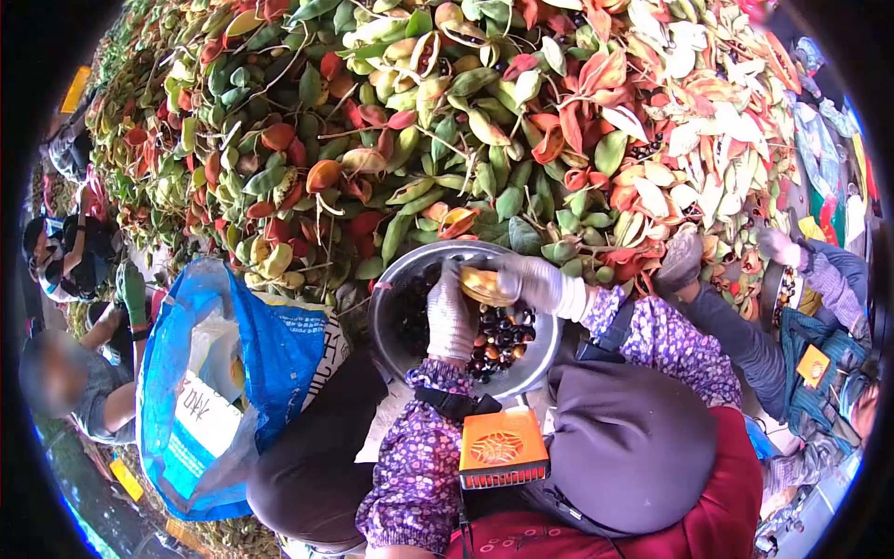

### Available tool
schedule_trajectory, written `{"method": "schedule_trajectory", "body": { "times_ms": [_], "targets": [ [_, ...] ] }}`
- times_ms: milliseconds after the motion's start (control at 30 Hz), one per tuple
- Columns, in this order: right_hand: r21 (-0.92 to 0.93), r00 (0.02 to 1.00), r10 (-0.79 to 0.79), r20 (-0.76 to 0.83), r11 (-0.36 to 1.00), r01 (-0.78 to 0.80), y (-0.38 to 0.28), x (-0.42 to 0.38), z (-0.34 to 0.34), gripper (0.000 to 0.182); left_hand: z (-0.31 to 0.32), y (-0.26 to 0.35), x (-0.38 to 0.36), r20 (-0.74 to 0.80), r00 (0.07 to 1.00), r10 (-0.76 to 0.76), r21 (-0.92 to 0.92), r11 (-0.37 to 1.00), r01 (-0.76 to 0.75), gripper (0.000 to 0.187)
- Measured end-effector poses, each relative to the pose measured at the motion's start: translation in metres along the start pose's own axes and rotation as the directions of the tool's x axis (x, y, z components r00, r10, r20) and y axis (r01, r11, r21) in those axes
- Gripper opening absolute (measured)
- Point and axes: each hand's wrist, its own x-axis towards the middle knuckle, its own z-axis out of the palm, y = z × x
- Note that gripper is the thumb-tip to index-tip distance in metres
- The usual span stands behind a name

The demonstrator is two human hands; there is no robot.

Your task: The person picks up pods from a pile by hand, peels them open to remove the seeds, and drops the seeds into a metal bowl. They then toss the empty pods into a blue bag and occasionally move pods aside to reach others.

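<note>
A yellow seed pod is held between my two gloved hands, above a round metal basin. My left hand, in a pale knit glove, closes on the pod's left end. Gripping its right end is my right hand, in a similar glove and blurred by motion. Inside the basin lie many shiny dark seeds, some of them orange-brown. My hands partly hide the basin's contents. The basin sits between my knees.
A big heap of green, red and yellow pods rises beyond the basin. On the left stands an open blue sack. An orange device hangs in front of me. Other people sit at both sides, one with a gloved hand near another basin.
</note>
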Motion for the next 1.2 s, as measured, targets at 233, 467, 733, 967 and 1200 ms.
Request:
{"method": "schedule_trajectory", "body": {
  "times_ms": [233,467,733,967,1200],
  "targets": [
    [-0.801,0.877,-0.461,0.135,0.470,0.370,0.016,-0.004,0.008,0.046,-0.018,-0.012,0.002,0.044,0.999,-0.023,-0.157,0.987,0.030,0.046],
    [-0.433,0.941,-0.264,-0.213,0.889,0.151,0.023,-0.001,-0.004,0.047,-0.019,-0.007,-0.012,0.249,0.904,0.347,0.623,0.657,-0.424,0.043],
    [-0.897,0.655,-0.638,0.404,-0.134,0.421,0.022,0.000,0.016,0.034,-0.030,-0.006,-0.007,-0.268,0.963,-0.009,0.029,0.999,0.017,0.043],
    [-0.888,0.838,-0.329,0.435,-0.313,0.338,0.068,0.008,0.004,0.024,-0.044,-0.003,-0.004,-0.326,0.942,0.083,0.396,0.917,0.056,0.032],
    [-0.910,0.890,-0.214,0.402,0.010,0.414,0.036,-0.002,-0.002,0.025,-0.074,-0.009,0.008,-0.413,0.798,0.438,0.602,0.789,-0.122,0.032]
  ]
}}
